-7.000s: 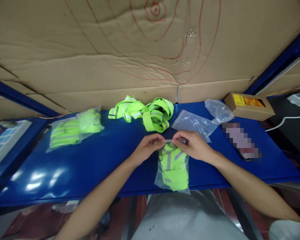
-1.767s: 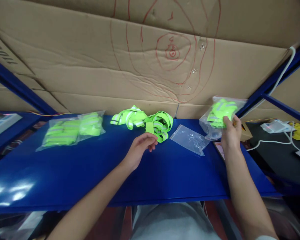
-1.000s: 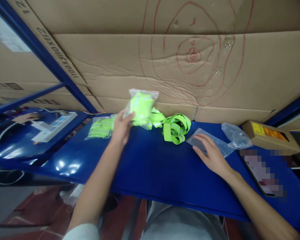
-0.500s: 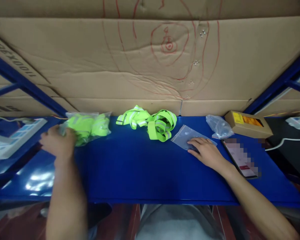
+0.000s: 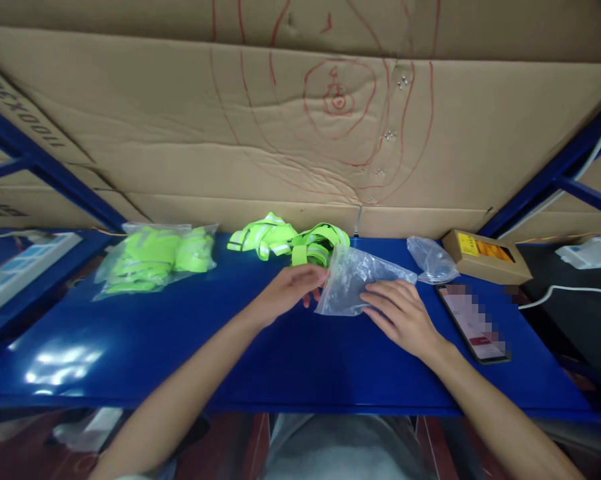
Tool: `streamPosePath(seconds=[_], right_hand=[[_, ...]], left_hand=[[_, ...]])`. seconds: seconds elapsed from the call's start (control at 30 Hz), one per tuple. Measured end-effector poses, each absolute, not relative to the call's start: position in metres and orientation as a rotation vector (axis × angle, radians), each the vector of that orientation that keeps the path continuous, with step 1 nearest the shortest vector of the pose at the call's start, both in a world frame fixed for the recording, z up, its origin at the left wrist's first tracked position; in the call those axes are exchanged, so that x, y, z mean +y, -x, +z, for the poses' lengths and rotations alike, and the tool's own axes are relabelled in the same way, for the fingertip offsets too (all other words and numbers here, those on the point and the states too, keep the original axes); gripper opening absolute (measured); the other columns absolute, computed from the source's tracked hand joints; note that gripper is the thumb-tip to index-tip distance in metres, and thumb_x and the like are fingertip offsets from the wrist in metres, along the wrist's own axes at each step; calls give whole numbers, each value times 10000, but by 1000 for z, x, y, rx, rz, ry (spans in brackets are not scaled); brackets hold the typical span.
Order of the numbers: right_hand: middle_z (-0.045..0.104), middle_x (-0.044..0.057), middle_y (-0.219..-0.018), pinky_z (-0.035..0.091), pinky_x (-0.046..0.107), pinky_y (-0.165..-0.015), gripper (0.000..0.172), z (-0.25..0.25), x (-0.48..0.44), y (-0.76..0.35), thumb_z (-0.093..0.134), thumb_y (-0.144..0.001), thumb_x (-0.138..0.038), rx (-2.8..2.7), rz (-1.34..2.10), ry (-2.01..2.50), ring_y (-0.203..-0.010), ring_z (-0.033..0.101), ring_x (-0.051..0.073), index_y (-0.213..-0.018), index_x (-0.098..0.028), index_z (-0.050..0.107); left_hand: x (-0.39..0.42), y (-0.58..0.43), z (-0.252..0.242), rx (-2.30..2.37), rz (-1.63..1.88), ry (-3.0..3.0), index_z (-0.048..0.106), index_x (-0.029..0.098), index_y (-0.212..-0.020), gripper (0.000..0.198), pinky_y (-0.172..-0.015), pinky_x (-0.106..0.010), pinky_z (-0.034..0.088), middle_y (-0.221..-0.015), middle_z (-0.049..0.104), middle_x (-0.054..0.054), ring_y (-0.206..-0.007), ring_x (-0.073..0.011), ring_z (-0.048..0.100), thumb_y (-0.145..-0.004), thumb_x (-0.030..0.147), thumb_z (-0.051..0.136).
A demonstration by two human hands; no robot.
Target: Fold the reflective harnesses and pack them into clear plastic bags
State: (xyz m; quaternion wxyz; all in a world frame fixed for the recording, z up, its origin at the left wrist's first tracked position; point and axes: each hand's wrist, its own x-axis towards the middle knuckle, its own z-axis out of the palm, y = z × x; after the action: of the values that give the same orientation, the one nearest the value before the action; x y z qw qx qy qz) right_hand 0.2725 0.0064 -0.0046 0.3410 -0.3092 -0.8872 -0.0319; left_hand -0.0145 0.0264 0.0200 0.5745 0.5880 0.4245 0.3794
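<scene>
An empty clear plastic bag lies partly lifted on the blue shelf in the middle. My left hand pinches its left edge with fingers closed. My right hand rests on the bag's lower right part, fingers spread and flat. Just behind the bag lies a loose heap of neon-green reflective straps. Bagged neon-green straps are stacked at the back left.
A crumpled clear bag and a brown cardboard box sit at the back right. A phone lies flat right of my right hand. Cardboard sheets wall the back. A white cable runs at far right.
My left hand set the filled bag on the stack at the left and came back to the middle. The empty bag has been pulled nearer and its left edge lifted.
</scene>
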Motion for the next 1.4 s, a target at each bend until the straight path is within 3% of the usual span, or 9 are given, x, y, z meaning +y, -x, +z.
streamPosePath(seconds=[0.2,0.37,0.53,0.77,0.93,1.0,1.1,1.23,1.4], right_hand=[[686,101,-1319,357,523,-1098,300,-5,3,-266,611,-981,-251,-2401,-27,800,-1226,636,285,-1279,-265,645],[732,72,-1002,413,434,-873,326,-7,-10,-251,669,-927,-476,-2307,158,869,-907,679,251,-1112,-214,607],[722,13,-847,442,352,-781,23,-19,-4,-244,599,-979,-237,-2247,172,940,-769,669,190,-975,-227,578],[753,61,-1003,454,388,-825,126,-15,12,-270,513,-1022,-194,-2178,-121,1172,-896,681,241,-1051,-229,631],[728,112,-1119,444,448,-813,304,-15,23,-293,479,-973,-131,-2239,-435,1412,-972,648,312,-1161,-233,695],[709,127,-1197,458,468,-836,405,-20,25,-296,470,-906,-53,-2309,-463,1448,-1018,646,328,-1205,-213,692],[671,136,-1305,478,481,-876,470,-25,26,-294,457,-887,-27,-2364,-419,1426,-1104,640,337,-1275,-190,666],[682,130,-1285,481,483,-883,339,-26,23,-288,458,-1002,-167,-2353,-325,1369,-1100,645,336,-1251,-204,684],[684,127,-1286,490,480,-897,304,-27,22,-286,453,-1049,-262,-2353,-262,1346,-1088,656,326,-1214,-214,704]], left_hand=[[19,3,-11,951,955,-1271,667,192,-827,350,-563,-251,467,-686,633,11,-584,-117,560,-801,518,792],[3,-19,-28,914,860,-1318,627,212,-789,344,-551,-286,482,-682,664,-14,-588,-153,610,-786,505,807],[-6,-26,-36,946,790,-1457,616,248,-819,255,-522,-323,498,-665,686,-18,-566,-199,638,-867,472,727],[13,-3,-21,1263,1052,-1748,698,244,-888,170,-601,-285,458,-741,689,-1,-627,-164,611,-908,411,677],[56,49,-16,1675,1350,-1778,657,235,-1071,209,-926,-376,496,-1084,701,-84,-1032,-256,646,-925,375,607],[72,72,-19,1820,1368,-1790,610,220,-1239,394,-1141,-472,374,-1396,591,-145,-1362,-328,488,-869,346,662],[87,94,-28,1964,1291,-1775,557,200,-1349,613,-1223,-586,207,-1609,388,-194,-1524,-405,261,-783,334,751],[91,105,-35,1985,1251,-1713,644,201,-1177,448,-1154,-604,298,-1417,571,-198,-1391,-427,431,-746,257,754],[92,109,-22,1815,1489,-1555,620,212,-942,212,-920,-413,506,-989,645,-60,-952,-249,616,-734,224,662]])
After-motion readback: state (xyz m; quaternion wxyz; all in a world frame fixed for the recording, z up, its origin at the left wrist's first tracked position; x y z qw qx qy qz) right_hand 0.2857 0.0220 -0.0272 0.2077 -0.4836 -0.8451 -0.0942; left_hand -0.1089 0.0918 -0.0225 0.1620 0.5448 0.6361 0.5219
